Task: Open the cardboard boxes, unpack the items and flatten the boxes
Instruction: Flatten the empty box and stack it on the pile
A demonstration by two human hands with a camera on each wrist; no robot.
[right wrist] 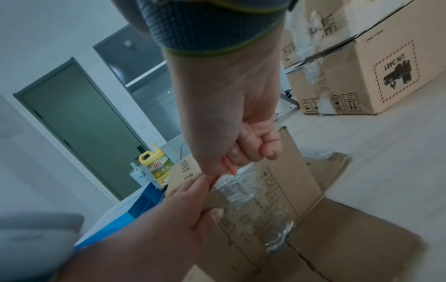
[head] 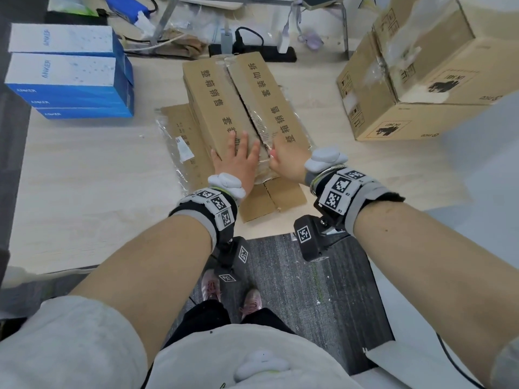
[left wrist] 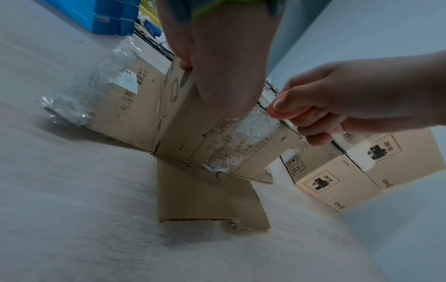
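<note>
A long cardboard box (head: 219, 102) lies in the middle of the pale table (head: 84, 178), its two printed top flaps meeting at a split, taped seam. My left hand (head: 238, 155) lies flat with spread fingers on the near end of the left flap; its thumb (right wrist: 214, 213) rests on the end wall. My right hand (head: 283, 161) sits at the seam's near end with fingers curled. In the left wrist view its thumb (left wrist: 280, 105) pinches a thin pink tool (left wrist: 292, 114); what kind I cannot tell. Opened flaps (head: 269, 197) lie flat on the table under the box's near end.
Blue and white Anker boxes (head: 70, 77) are stacked at the left. Two taped cardboard boxes (head: 421, 74) stand stacked at the right. A power strip with cables (head: 252, 49) lies behind the box. A flap covered in crinkled plastic (head: 182, 136) spreads to the box's left.
</note>
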